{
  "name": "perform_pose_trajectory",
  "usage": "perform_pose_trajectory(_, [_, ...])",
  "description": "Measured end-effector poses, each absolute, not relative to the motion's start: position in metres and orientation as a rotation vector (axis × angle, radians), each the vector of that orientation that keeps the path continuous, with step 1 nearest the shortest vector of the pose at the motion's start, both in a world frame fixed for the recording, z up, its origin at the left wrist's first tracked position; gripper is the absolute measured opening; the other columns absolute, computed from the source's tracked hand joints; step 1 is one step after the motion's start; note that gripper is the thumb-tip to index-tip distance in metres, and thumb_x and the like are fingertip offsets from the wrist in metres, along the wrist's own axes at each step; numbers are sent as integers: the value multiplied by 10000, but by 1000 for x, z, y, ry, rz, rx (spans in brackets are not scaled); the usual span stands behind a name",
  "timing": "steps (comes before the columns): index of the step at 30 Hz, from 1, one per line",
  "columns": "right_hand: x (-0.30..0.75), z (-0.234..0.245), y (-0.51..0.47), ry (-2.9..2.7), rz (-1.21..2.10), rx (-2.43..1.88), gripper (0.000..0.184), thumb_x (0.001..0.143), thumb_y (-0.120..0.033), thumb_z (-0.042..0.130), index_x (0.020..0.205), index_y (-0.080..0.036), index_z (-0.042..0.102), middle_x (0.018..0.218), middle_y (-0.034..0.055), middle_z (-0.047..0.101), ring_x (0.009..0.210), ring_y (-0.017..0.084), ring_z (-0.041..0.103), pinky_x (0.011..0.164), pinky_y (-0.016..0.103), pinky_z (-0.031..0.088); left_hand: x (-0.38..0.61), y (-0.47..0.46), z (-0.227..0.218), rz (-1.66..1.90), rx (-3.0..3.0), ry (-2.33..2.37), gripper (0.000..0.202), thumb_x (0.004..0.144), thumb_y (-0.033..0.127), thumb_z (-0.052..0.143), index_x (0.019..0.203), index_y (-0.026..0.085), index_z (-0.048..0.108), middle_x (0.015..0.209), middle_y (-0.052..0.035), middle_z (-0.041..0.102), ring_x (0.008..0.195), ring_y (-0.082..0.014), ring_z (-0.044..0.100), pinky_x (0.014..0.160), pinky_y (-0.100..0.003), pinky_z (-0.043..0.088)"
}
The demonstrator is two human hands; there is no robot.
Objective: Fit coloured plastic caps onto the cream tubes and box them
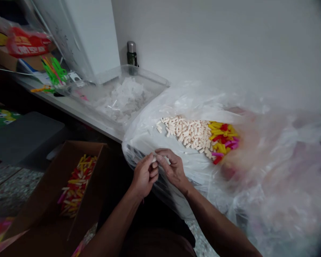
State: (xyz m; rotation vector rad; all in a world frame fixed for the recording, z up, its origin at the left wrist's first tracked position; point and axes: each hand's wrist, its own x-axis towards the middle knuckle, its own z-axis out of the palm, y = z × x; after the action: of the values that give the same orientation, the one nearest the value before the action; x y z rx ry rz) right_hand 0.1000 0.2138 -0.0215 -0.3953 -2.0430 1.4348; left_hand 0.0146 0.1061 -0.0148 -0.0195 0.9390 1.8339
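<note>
Close together at the front edge of a clear plastic bag, my left hand [146,175] and my right hand [173,168] meet fingertip to fingertip. Between them is a small white piece [153,159], mostly covered by the fingers. My left hand is closed around it, its fingers curled. The thumb and forefinger of my right hand pinch at its end. Just beyond them, a pile of short cream-white pieces [194,132] lies on the plastic bag [144,141]. Yellow, red and pink tube-like pieces [223,137] adjoin the pile on its right.
A clear plastic tray [156,82] holds crumpled translucent white material [130,92]. Behind it stands a dark green flask [132,55]. Below left, a cardboard box [46,189] contains mixed coloured pieces [79,182]. Green-handled scissors [53,69] are at the upper left. Bunched plastic fills the right side.
</note>
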Motion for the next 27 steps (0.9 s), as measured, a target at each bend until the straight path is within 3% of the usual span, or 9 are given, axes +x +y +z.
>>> perform_pose_trajectory(2, [109,-17,226,-2180,1322,-309,223,1055,-373,578,1037,-240,757,1191,83,745,1150,211,687,1027,371,532,15,105,-15,1834,-18,948,453,776,484,860,852,171,542,683,84,451,441,-9,284,359,-129,191])
perform_pose_trajectory(5, [134,-4,270,-2324,1072,-444,244,1050,-391,570,1091,-219,739,1139,97,749,1081,216,699,968,360,549,12,103,-15,1824,-3,960,423,786,462,849,881,165,562,707,78,453,462,-16,310,361,-131,222])
perform_pose_trajectory(8, [169,12,334,-2596,560,-928,255,1020,-375,581,1068,-180,739,1091,129,747,932,228,707,843,343,554,10,101,-15,1827,14,978,398,781,432,848,880,163,572,743,67,475,482,-22,345,362,-134,242])
perform_pose_trajectory(11, [199,24,391,-2784,-30,-1496,305,1017,-370,549,1140,-154,725,1148,173,744,1069,289,699,868,359,527,11,102,-19,1834,37,1018,393,782,428,855,900,163,590,773,59,499,492,-23,372,362,-133,240])
perform_pose_trajectory(13, [211,27,413,-2905,-200,-1671,333,1020,-384,521,1145,-149,722,1156,176,746,1087,303,703,833,352,520,14,103,-22,1835,48,1038,407,780,447,861,928,164,607,792,53,516,498,-22,389,366,-132,240])
perform_pose_trajectory(23, [224,23,428,-3146,-180,-1527,211,961,-252,569,992,-119,730,1011,187,762,941,296,725,752,336,488,8,94,-22,1854,30,1003,405,809,480,841,941,157,637,767,50,505,488,-22,381,371,-148,228])
perform_pose_trajectory(27, [220,33,412,-2863,127,-1373,300,985,-387,512,1008,-172,719,1008,139,765,899,281,715,766,371,514,12,97,-22,1844,-5,981,416,793,492,842,914,160,623,738,54,499,472,-23,377,369,-152,196])
